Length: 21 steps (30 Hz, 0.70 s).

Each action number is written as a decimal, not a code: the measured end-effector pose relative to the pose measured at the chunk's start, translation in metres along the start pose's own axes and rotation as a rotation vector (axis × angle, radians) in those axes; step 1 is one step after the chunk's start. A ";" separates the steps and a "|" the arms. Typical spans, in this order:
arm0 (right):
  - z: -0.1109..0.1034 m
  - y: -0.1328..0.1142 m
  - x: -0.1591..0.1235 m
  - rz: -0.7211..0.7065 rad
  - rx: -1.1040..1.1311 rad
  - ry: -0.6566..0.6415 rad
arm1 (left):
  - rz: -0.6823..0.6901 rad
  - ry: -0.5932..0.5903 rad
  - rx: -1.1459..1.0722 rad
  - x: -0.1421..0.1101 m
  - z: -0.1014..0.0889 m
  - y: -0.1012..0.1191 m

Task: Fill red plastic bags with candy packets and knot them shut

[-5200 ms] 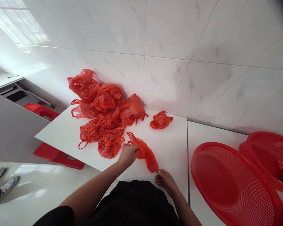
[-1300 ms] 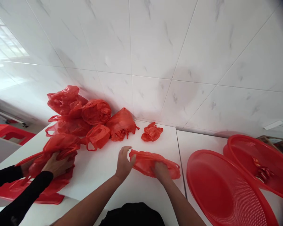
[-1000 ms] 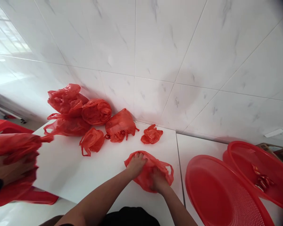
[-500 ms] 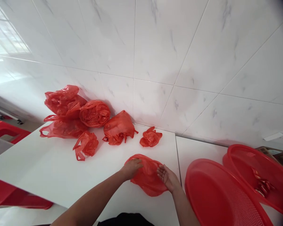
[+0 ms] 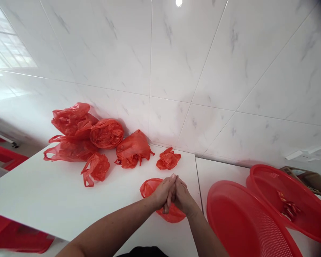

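Observation:
Above a red plastic bag [image 5: 173, 215] on the white table, my left hand [image 5: 164, 192] and my right hand [image 5: 182, 195] are clasped against each other with fingers folded together. I see nothing held in them, though the space between the palms is hidden. The bag lies spread out under both hands, its rim showing at the upper left and its lower edge below. Just beyond it sits a small crumpled red bag [image 5: 168, 159]. A knotted, fuller red bag [image 5: 134, 149] stands to the left of that.
More red bags [image 5: 107, 133] are heaped at the back left, by the tiled wall [image 5: 109, 53]. At the right stand two red plastic baskets, a near one [image 5: 235, 214] and a far one [image 5: 267, 185] with small red packets [image 5: 290, 210]. A cardboard box [image 5: 307, 180] is behind.
My hands were apart and open on the spread bag; they have come together and closed on each other above it. The view has shifted slightly.

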State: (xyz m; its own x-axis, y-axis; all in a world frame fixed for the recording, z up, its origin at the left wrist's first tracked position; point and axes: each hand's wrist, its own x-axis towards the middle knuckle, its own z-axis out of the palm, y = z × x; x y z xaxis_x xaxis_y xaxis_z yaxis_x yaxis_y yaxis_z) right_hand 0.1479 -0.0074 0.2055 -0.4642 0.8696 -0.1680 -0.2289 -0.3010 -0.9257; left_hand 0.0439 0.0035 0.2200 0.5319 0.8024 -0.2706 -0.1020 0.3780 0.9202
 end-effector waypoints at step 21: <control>0.033 -0.068 -0.034 -0.169 -0.552 -0.449 | 0.699 -0.142 0.166 -0.047 0.015 0.054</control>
State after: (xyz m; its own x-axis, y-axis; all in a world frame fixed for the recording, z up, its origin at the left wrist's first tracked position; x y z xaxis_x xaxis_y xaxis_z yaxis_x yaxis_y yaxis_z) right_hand 0.1507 -0.0301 0.2852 -0.7938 0.6070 0.0379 0.0811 0.1674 -0.9825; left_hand 0.0254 -0.0208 0.2867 0.4940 0.7589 0.4244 -0.3343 -0.2848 0.8984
